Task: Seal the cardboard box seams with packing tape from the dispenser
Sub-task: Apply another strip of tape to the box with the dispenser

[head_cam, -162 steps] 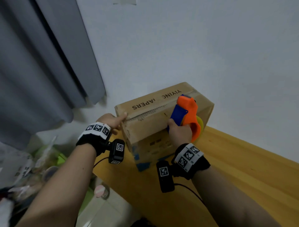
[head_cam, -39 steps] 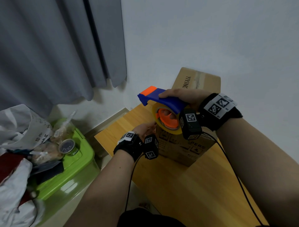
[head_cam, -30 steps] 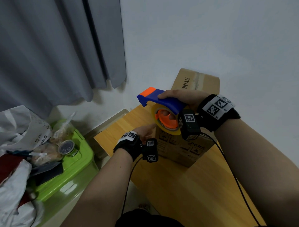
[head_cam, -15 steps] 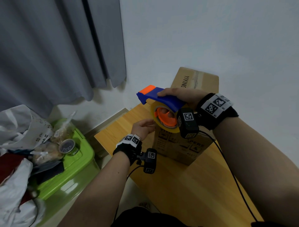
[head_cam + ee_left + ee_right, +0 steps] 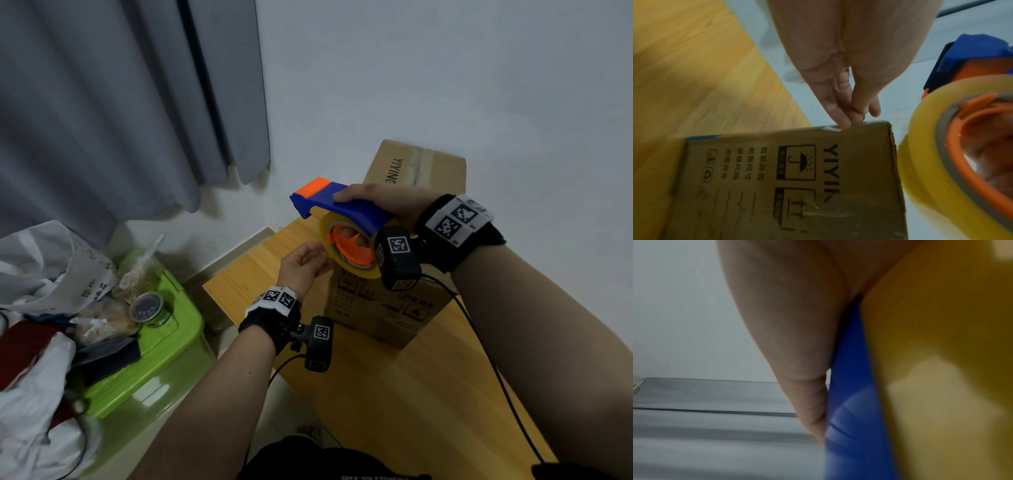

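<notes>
Cardboard box (image 5: pixel 387 308) behind tape dispenser (image 5: pixel 346 219)

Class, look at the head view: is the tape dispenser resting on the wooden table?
No: the right hand holds the tape dispenser in the air above the cardboard box.

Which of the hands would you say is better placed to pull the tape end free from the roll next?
Left: the left hand is free beside the tape roll, while the right hand grips the dispenser.
</notes>
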